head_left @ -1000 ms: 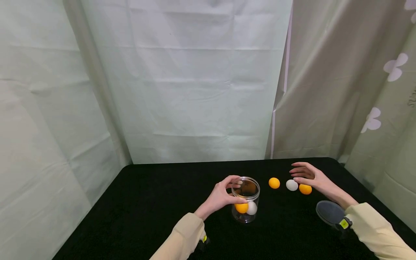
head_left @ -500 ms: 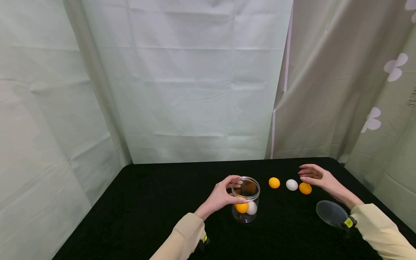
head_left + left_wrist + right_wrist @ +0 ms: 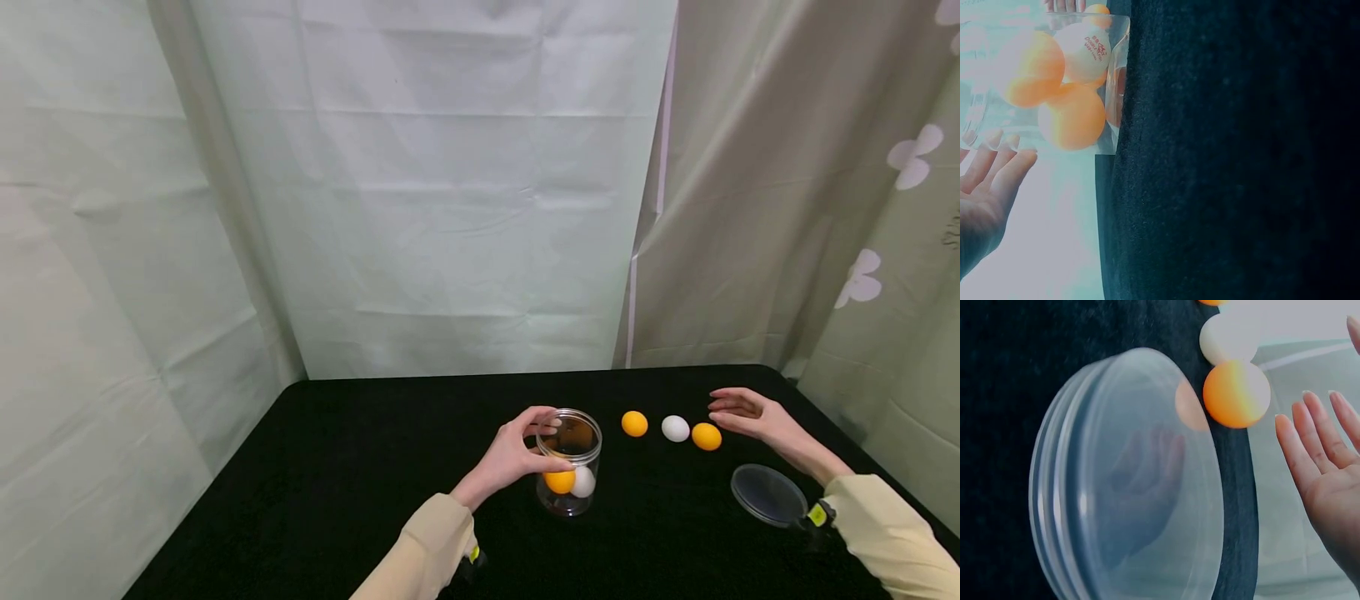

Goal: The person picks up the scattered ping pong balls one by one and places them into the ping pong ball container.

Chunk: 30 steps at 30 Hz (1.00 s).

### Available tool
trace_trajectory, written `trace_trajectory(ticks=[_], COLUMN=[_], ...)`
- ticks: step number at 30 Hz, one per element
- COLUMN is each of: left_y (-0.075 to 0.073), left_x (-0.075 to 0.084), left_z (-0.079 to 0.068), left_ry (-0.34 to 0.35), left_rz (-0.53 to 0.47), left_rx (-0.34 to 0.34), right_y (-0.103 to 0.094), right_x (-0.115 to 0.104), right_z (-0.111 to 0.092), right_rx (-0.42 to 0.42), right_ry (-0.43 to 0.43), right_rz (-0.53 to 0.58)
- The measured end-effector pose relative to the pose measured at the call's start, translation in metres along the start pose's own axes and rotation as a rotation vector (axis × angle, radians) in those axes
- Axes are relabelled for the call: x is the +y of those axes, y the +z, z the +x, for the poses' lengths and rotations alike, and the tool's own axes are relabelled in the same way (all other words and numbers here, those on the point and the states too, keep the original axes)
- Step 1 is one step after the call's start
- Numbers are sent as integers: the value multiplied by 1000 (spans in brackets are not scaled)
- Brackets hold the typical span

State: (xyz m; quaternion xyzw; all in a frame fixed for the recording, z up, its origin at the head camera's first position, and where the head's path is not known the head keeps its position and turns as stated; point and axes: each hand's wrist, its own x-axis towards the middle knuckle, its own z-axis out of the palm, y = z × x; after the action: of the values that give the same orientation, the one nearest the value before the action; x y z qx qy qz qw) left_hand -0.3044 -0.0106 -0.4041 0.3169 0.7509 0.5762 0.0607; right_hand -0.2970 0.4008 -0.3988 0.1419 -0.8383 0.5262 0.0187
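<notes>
My left hand (image 3: 512,454) grips a clear round jar (image 3: 591,450) near its top, thumb in front and fingers behind. The jar is upright with its mouth uncovered. Inside it lie orange ping-pong balls (image 3: 1072,117) and a white ping-pong ball (image 3: 1085,59) with red print. Bare of anything held, my right hand (image 3: 761,419) hovers with loosely bent fingers, just right of a row on the table: an orange ball (image 3: 634,423), a white ball (image 3: 675,428) and another orange ball (image 3: 707,437). Below that hand lies a translucent round lid (image 3: 768,495).
A black cloth covers the table (image 3: 360,483). Pale curtains (image 3: 450,208) hang behind its far edge and along both sides. The lid sits close to the right sleeve (image 3: 885,525) and its wrist camera.
My right hand has drawn away to the right from above the white and orange balls, uncovering them and more of the lid. The left hand and jar have stayed in place.
</notes>
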Motion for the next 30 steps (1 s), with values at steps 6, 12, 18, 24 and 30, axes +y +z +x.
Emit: trace_trajectory(ticks=[6,12,18,24,30], left_y=[0,0,0,0,0], left_x=[-1,-1,0,-1,0], left_z=[1,-1,0,-1,-1], left_ry=[8,7,14,9,11], left_rz=[-8,-5,-16,-16,-7], left_rx=[-1,2,-6,-9,-3], right_y=[-4,-7,-5,-3,-1], right_x=[7,12,14,18,18], right_z=[-2,-5,-6,-4,0], right_rx=[-12,-27,-39,-53,-60], right_ry=[42,75,97,117,130], right_rz=[-16,-55,-64,-82,-94])
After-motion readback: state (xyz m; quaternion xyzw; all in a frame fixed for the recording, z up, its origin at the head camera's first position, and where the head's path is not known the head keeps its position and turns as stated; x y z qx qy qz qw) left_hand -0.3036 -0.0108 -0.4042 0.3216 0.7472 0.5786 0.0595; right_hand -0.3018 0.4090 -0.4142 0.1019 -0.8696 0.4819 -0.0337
